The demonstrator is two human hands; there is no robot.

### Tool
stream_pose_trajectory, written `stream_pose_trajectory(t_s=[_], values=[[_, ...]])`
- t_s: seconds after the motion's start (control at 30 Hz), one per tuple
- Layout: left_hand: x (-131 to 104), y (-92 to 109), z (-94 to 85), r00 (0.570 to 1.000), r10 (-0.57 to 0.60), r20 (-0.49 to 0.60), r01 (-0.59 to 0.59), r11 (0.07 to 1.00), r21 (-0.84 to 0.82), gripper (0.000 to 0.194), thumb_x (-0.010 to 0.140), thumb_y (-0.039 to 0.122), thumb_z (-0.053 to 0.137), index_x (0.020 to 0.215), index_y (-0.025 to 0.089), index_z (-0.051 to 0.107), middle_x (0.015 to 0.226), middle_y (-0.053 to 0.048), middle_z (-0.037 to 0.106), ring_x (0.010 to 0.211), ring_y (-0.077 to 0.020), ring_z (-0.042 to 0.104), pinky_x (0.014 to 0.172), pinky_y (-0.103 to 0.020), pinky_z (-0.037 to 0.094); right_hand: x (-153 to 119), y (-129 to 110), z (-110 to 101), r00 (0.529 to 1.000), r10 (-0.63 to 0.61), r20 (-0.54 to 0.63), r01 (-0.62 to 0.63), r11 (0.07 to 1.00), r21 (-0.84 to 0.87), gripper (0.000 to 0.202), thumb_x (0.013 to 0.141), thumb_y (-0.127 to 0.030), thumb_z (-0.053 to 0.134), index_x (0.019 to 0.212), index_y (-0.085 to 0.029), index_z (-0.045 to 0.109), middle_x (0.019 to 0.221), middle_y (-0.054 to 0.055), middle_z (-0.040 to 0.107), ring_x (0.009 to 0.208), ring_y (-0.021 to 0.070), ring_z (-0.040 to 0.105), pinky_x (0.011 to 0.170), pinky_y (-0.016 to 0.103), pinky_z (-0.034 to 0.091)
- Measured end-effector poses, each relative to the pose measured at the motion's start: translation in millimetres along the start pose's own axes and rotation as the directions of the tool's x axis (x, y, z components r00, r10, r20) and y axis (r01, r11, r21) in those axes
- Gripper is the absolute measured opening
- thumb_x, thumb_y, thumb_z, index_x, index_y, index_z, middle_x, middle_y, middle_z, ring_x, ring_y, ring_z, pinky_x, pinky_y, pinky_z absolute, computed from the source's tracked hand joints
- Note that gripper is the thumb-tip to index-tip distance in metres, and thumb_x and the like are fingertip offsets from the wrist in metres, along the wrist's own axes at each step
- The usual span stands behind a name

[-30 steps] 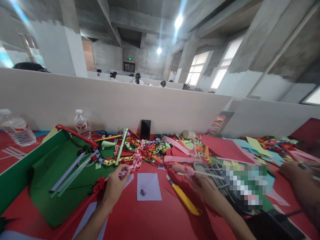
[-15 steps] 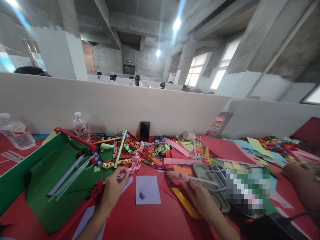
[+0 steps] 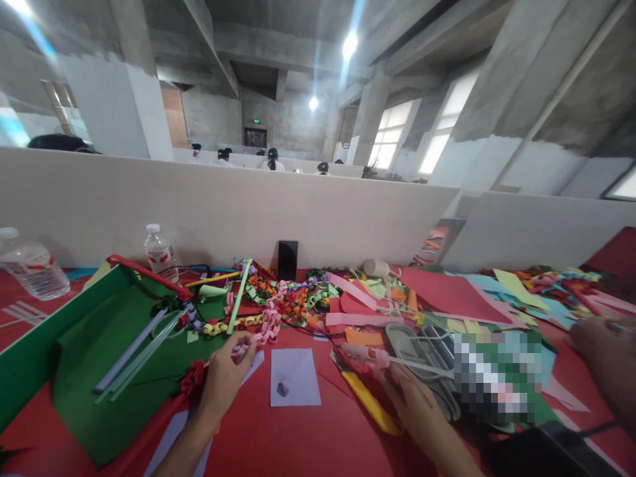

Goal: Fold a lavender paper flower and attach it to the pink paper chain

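My left hand [image 3: 229,371] is closed, with fingertips pinching the end of a pink paper chain [image 3: 271,324] that runs back to a heap of coloured chains. To the right, my right hand [image 3: 410,394] is closed at the rear of a pink glue gun [image 3: 365,354], which has a small red light and a pale cable; its grip is partly hidden by the fingers. Between my hands lies a lilac paper square [image 3: 303,371] with a small dark purple folded piece [image 3: 283,389] on it. A yellow utility knife [image 3: 370,403] lies just left of my right hand.
Green paper [image 3: 114,358] with rolled paper sticks is at left, near water bottles [image 3: 159,253]. A phone [image 3: 287,260] leans on the white partition [image 3: 223,205]. A grey tray [image 3: 397,338] is beside my right hand. Another person's hand [image 3: 599,344] is at far right.
My right hand and the glue gun have shifted slightly to the right and down. My left hand keeps its pinch on the pink chain, almost unmoved.
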State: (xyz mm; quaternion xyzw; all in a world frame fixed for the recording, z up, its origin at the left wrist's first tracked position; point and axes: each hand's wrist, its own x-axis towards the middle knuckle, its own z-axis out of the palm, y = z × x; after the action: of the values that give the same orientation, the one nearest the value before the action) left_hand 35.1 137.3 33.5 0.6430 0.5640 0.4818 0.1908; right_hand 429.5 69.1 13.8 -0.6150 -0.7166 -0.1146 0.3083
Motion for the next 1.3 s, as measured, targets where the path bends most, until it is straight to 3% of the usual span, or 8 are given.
stream_pose_trajectory(t_s=[0.33, 0.73, 0.9, 0.97, 1.07, 1.13, 1.23, 1.3], values=[[0.3, -2.3, 1.6, 1.000, 0.013, 0.000, -0.013, 0.999, -0.046, 0.017, 0.089, 0.040, 0.058, 0.092, 0.025, 0.066, 0.087, -0.002, 0.077, 0.076, -0.0192, 0.074, 0.070, -0.024, 0.058, 12.5, -23.2, -14.2, 0.995, 0.084, 0.053, -0.086, 0.996, 0.036, 0.041, 0.097, -0.048, 0.042, 0.102, -0.020, 0.071, 0.102, 0.014, 0.076, 0.100, 0.0289, 0.072, 0.090, 0.040, 0.057], [0.2, -1.0, 0.5, 1.000, 0.010, 0.004, -0.010, 1.000, -0.021, 0.017, 0.090, 0.040, 0.058, 0.092, 0.026, 0.067, 0.087, -0.001, 0.077, 0.079, -0.0193, 0.073, 0.072, -0.024, 0.057, -6.0, -1.9, 0.7, 1.000, 0.005, 0.000, -0.005, 0.998, -0.055, 0.042, 0.098, -0.045, 0.039, 0.101, -0.021, 0.073, 0.105, 0.013, 0.076, 0.103, 0.0285, 0.072, 0.091, 0.039, 0.058], [0.4, -0.1, 0.1, 1.000, 0.016, 0.001, -0.016, 0.999, -0.036, 0.017, 0.090, 0.040, 0.057, 0.091, 0.026, 0.066, 0.086, -0.001, 0.077, 0.076, -0.0195, 0.074, 0.070, -0.024, 0.058, -6.9, -8.6, -10.5, 0.999, 0.032, 0.032, -0.029, 0.997, -0.077, 0.043, 0.099, -0.043, 0.037, 0.117, -0.017, 0.066, 0.120, 0.016, 0.070, 0.112, 0.0292, 0.068, 0.094, 0.040, 0.056], [0.3, 0.5, -0.2, 1.000, 0.012, 0.003, -0.012, 0.999, -0.035, 0.017, 0.090, 0.040, 0.057, 0.092, 0.026, 0.067, 0.086, -0.001, 0.077, 0.076, -0.0195, 0.074, 0.070, -0.024, 0.058, -8.9, -17.3, -18.7, 0.994, 0.112, 0.015, -0.110, 0.987, -0.115, 0.043, 0.098, -0.046, 0.040, 0.120, -0.018, 0.065, 0.120, 0.015, 0.070, 0.108, 0.0295, 0.069, 0.089, 0.040, 0.058], [-0.7, 1.3, -0.5, 1.000, 0.001, 0.016, -0.001, 1.000, -0.024, 0.018, 0.090, 0.040, 0.057, 0.092, 0.026, 0.067, 0.084, 0.000, 0.077, 0.074, -0.0186, 0.073, 0.069, -0.024, 0.057, -17.6, -41.4, -29.0, 0.986, 0.163, -0.028, -0.164, 0.983, -0.086, 0.037, 0.098, -0.046, 0.040, 0.114, -0.024, 0.066, 0.112, 0.011, 0.072, 0.094, 0.0247, 0.073, 0.071, 0.031, 0.060], [-1.7, 1.1, -0.4, 1.000, 0.003, 0.023, -0.003, 1.000, -0.016, 0.018, 0.091, 0.040, 0.057, 0.092, 0.026, 0.068, 0.084, 0.000, 0.076, 0.073, -0.0183, 0.073, 0.070, -0.025, 0.057, -23.5, -66.3, -32.3, 0.998, 0.068, 0.004, -0.068, 0.998, 0.004, 0.029, 0.098, -0.041, 0.044, 0.108, -0.027, 0.067, 0.105, 0.008, 0.073, 0.086, 0.0216, 0.073, 0.065, 0.025, 0.058], [-2.9, -0.4, 0.2, 1.000, 0.020, 0.007, -0.020, 0.999, -0.027, 0.019, 0.091, 0.039, 0.057, 0.096, 0.025, 0.068, 0.093, -0.003, 0.076, 0.080, -0.0203, 0.072, 0.076, -0.028, 0.058, -20.0, -111.4, -31.8, 0.994, -0.072, 0.078, 0.057, 0.982, 0.182, 0.024, 0.097, -0.028, 0.046, 0.108, -0.027, 0.067, 0.104, 0.007, 0.073, 0.090, 0.0203, 0.072, 0.077, 0.025, 0.057], [-2.8, -1.3, 0.7, 0.999, 0.043, -0.006, -0.044, 0.998, -0.043, 0.018, 0.091, 0.037, 0.057, 0.098, 0.024, 0.068, 0.101, -0.006, 0.074, 0.090, -0.0221, 0.071, 0.080, -0.030, 0.058, -5.6, -139.6, -28.4, 0.967, -0.174, 0.184, 0.110, 0.943, 0.313, 0.022, 0.095, -0.022, 0.049, 0.107, -0.027, 0.067, 0.099, 0.005, 0.073, 0.091, 0.0198, 0.072, 0.079, 0.025, 0.056]])
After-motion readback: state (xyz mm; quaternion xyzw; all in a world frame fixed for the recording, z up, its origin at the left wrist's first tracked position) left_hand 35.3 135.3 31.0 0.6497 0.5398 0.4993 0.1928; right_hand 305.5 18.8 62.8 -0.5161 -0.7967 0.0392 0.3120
